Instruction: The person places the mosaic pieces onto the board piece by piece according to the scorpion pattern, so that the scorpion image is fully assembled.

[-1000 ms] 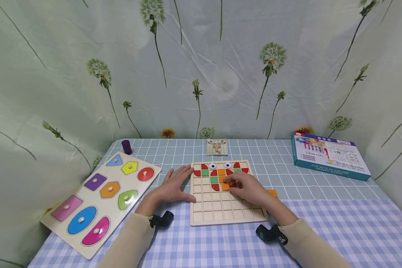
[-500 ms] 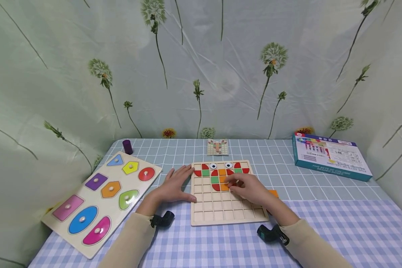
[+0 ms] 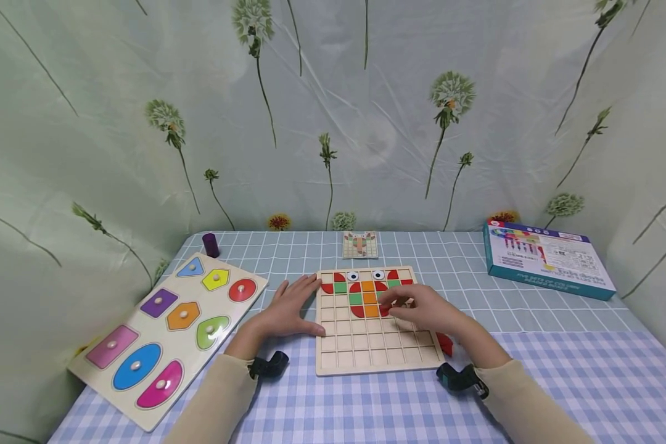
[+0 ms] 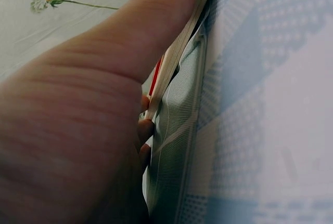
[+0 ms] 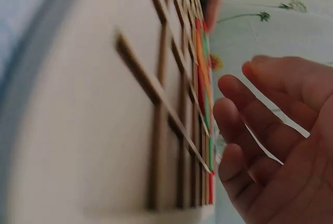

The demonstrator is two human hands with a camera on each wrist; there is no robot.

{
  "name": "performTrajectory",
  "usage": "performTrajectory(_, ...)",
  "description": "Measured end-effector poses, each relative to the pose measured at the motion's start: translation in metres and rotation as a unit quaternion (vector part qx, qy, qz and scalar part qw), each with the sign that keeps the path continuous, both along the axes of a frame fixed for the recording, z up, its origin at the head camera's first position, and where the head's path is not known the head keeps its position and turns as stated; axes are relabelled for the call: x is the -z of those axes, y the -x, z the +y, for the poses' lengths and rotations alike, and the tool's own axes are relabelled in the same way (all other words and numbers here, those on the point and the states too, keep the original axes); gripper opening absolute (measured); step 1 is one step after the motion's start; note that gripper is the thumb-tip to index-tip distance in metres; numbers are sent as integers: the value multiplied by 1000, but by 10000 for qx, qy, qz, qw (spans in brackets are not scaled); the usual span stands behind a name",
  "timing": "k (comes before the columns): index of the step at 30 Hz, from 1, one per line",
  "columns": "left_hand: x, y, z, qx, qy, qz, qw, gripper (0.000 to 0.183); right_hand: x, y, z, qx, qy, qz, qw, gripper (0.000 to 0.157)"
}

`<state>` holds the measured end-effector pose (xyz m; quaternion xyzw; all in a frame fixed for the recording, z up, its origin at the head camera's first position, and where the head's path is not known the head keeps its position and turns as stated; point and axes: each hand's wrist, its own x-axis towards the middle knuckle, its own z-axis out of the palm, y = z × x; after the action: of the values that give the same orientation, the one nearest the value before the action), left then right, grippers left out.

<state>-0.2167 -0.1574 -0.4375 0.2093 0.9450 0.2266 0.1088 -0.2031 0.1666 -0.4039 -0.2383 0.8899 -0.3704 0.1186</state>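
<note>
A wooden grid board (image 3: 355, 348) lies on the cloth, with orange square tiles (image 3: 370, 298) in a column. Around these sit green squares (image 3: 355, 298), red curved tiles (image 3: 357, 311) and eye tiles (image 3: 353, 276). My left hand (image 3: 288, 311) spreads its fingers along the board's left edge; in the left wrist view the thumb (image 4: 161, 21) lies against the board's side. Over the tiles at the right hovers my right hand (image 3: 419, 308), covering part of the grid. The right wrist view shows its fingers (image 5: 234, 120) loosely bent, with nothing between them.
Red pieces (image 3: 445, 343) lie by the board's right edge, partly behind the right wrist. A pattern card (image 3: 359, 245) lies behind the board. To the left are a knobbed shape puzzle (image 3: 235, 324) and a purple cylinder (image 3: 210, 245); a teal-edged box (image 3: 546, 259) is at the right.
My right hand has drawn slightly right from the orange tile, which now sits in line in the column. The red pieces beside the board have come into sight. My left hand stays put.
</note>
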Motion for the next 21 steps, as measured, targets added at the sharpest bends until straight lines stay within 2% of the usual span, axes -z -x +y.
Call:
performTrajectory(11, -3, -1, 1, 53, -46, 58, 10000, 112, -14, 6, 26, -116, -345, -347, 9987, 20)
performTrajectory(21, -2, -1, 1, 28, -43, 40, 10000, 112, -17, 14, 54, -85, -853, -573, 9947, 22)
